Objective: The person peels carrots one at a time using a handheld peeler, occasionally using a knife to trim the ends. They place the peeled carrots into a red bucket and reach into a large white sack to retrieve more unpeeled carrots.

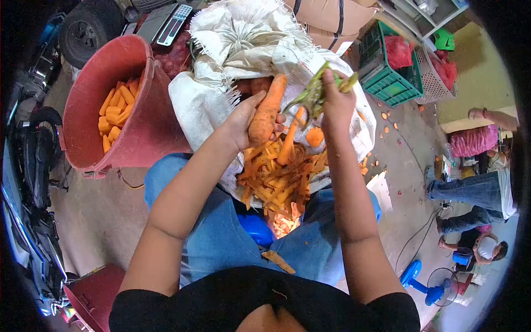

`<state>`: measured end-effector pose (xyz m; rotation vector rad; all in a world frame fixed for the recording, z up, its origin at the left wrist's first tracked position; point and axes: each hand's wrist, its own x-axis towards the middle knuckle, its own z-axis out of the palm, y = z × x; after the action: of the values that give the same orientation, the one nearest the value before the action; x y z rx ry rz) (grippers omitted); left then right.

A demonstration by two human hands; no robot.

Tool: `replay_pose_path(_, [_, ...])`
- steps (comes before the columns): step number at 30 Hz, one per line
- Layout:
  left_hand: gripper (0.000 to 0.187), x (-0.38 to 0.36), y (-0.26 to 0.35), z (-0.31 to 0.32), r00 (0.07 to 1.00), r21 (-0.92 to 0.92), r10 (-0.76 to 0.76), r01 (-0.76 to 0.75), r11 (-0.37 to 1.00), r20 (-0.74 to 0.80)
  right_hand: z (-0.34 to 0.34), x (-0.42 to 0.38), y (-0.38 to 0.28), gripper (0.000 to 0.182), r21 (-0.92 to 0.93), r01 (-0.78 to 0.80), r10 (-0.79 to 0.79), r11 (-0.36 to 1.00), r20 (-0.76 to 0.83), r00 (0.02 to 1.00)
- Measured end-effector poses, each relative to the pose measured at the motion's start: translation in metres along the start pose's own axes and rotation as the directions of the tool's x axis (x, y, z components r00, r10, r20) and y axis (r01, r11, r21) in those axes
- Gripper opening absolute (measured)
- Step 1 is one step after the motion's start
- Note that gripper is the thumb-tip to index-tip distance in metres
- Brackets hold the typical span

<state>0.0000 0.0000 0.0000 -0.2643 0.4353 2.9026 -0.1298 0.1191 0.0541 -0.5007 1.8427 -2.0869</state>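
Floor (pixel 110 232): greyish, with orange scraps strewn to the right of the sack.
Background: a green crate (pixel 388 86) and a cardboard box (pixel 332 27) at the top, a blue fan (pixel 434 290) at lower right, and other people (pixel 473 191) at the right edge.
Sack (pixel 202 108): white, woven, frayed along its edge, spread open before the seated person's knees.
Left hand (pixel 243 124): wrapped around a carrot (pixel 268 110) marked with dark spots.
Carrot's place: raised over the sack, tilted, thick end toward the person.
Right hand (pixel 337 102): closed on green stalks (pixel 314 95), well apart from the left hand; their exact kind is unclear.
Peelings (pixel 268 180): heaped below both hands, a smooth orange carrot (pixel 287 145) lying on them.
Red tub (pixel 160 113): at left, tilted, holding orange pieces (pixel 117 113).
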Motion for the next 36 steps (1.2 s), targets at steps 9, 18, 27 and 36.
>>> replay_pose_path(9, [0.031,0.01,-0.023,0.027,0.945,0.094,0.103,-0.078,0.993,-0.309,0.017,-0.025,0.013,0.034,-0.089,0.136,-0.124,0.987,0.124,0.985])
replay_pose_path(18, [0.032,0.008,-0.023,0.029,0.952,0.29,0.135,-0.052,0.956,-0.273,0.018,-0.03,-0.002,0.025,-0.536,0.225,-0.209,0.814,0.091,0.974])
replay_pose_path(27, [0.039,-0.014,-0.034,0.061,0.96,0.571,-0.035,0.194,0.797,-0.277,-0.045,0.034,0.003,0.024,-0.607,0.185,-0.382,0.773,-0.212,0.899])
replay_pose_path(36, [0.039,-0.014,-0.013,0.049,0.998,0.372,-0.005,0.025,0.928,-0.055,-0.057,0.042,0.004,0.022,-0.302,0.268,-0.37,0.915,-0.364,0.855])
